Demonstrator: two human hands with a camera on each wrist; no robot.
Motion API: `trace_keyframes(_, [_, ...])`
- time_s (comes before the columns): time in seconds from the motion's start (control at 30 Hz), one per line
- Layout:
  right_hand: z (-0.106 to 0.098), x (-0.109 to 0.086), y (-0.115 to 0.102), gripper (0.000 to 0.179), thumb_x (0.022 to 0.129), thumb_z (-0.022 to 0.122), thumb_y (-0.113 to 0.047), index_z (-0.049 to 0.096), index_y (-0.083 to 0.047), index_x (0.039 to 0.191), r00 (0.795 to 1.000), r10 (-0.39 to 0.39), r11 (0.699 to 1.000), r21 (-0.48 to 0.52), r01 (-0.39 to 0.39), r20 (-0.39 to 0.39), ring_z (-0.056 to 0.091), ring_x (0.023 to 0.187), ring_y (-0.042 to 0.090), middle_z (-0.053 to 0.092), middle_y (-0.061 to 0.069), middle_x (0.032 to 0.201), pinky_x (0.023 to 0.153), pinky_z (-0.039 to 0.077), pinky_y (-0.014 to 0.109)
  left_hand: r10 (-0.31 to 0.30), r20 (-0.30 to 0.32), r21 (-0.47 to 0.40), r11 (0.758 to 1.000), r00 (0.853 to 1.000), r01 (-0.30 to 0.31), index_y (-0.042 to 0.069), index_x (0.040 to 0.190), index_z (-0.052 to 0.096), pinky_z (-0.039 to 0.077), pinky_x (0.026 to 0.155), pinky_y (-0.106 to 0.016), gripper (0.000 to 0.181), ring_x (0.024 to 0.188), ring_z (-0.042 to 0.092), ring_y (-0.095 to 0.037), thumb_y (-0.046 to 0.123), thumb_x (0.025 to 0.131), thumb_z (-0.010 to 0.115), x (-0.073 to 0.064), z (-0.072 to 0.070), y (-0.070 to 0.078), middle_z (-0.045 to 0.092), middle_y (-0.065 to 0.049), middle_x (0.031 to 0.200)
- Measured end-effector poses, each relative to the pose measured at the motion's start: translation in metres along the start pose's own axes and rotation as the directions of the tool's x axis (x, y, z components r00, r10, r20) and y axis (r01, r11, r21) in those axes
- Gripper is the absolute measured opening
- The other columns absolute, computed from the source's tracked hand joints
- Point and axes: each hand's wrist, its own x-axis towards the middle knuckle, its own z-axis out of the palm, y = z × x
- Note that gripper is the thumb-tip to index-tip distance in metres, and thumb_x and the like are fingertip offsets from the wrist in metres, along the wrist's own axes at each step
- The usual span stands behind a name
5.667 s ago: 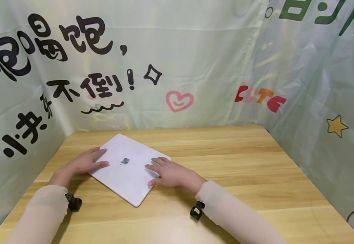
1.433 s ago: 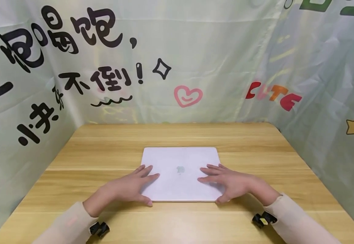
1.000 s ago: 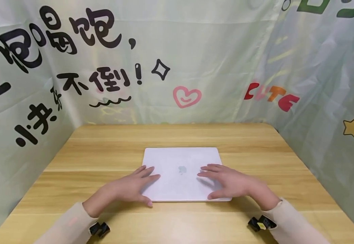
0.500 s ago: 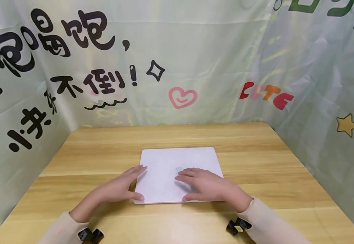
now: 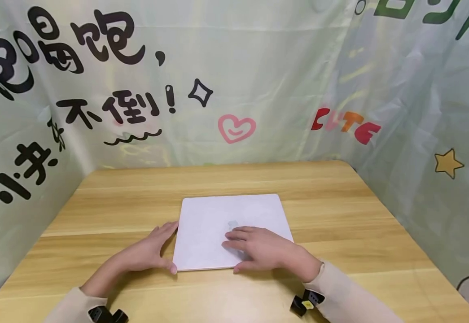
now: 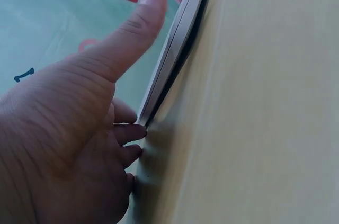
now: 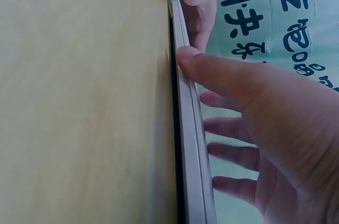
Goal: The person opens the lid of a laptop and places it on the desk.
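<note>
A closed silver laptop (image 5: pixel 206 224) with an apple logo lies on the wooden table, its long side toward me in the head view. At its left edge is my left hand (image 5: pixel 147 251), fingertips right at the side and thumb by the front left corner. My right hand (image 5: pixel 262 249) is over the right half of the lid, fingers spread near the logo, which they partly cover. In the right wrist view, the thumb (image 7: pixel 193 60) touches the laptop's front edge (image 7: pixel 189 123) while the other fingertips meet the lid. The left wrist view shows the left thumb raised beside the laptop's edge (image 6: pixel 169 54).
The wooden table (image 5: pixel 359 251) extends around the laptop on all sides. A pale printed cloth (image 5: pixel 274 80) hangs behind and along both sides of the table. Small black cameras, such as the right one (image 5: pixel 307 303), are strapped at both wrists.
From lying at an angle on the left, the laptop came square to the table's middle. Lately my left hand slid off the lid to its left edge; my right hand moved leftward over the lid.
</note>
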Motion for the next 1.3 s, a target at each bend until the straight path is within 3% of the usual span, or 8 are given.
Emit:
trace_keyframes(0.23, [0.0,0.0,-0.004,0.056,0.095,0.059,-0.049,0.059,-0.01,0.136,0.999,-0.049,0.999,-0.016,0.049,-0.023,0.05,0.129,0.021,0.056,0.004,0.139,0.107,0.04,0.033,0.013,0.012,0.043,0.999,1.0,-0.014,-0.005,0.154,0.014,0.004,0.115,-0.061,0.135,0.146,0.008,-0.041,0.068,0.06,0.079,0.002,0.004,-0.002,0.016,-0.023,0.159])
trace_keyframes(0.57, [0.001,0.003,-0.011,0.044,0.097,0.059,-0.04,0.064,-0.01,0.129,0.988,-0.149,0.981,-0.132,0.142,-0.044,0.057,0.123,0.022,0.062,0.007,0.131,0.102,0.045,0.032,0.001,0.019,0.038,0.999,1.0,-0.001,-0.005,0.154,0.013,0.007,0.112,-0.065,0.135,0.145,0.005,-0.046,0.068,0.06,0.078,-0.004,0.006,-0.001,0.012,-0.024,0.159])
trace_keyframes(1.0, [-0.008,0.003,-0.014,0.034,0.095,0.062,-0.03,0.067,-0.01,0.121,0.971,-0.196,0.964,-0.207,0.166,-0.134,0.063,0.113,0.018,0.067,0.005,0.123,0.094,0.051,0.029,0.031,0.014,0.039,0.999,0.999,-0.032,-0.007,0.153,0.016,0.004,0.114,-0.061,0.137,0.146,0.006,-0.042,0.066,0.057,0.081,-0.002,0.006,-0.003,0.012,-0.023,0.16])
trace_keyframes(1.3, [-0.014,0.002,-0.016,0.024,0.091,0.065,-0.023,0.07,-0.011,0.111,0.951,-0.223,0.958,-0.23,0.173,-0.213,0.065,0.108,0.015,0.069,0.002,0.116,0.09,0.053,0.027,0.031,-0.001,0.025,0.999,1.0,-0.031,-0.004,0.154,0.017,0.003,0.116,-0.058,0.128,0.147,0.007,-0.039,0.064,0.066,0.08,-0.001,0.006,-0.003,0.015,-0.022,0.16])
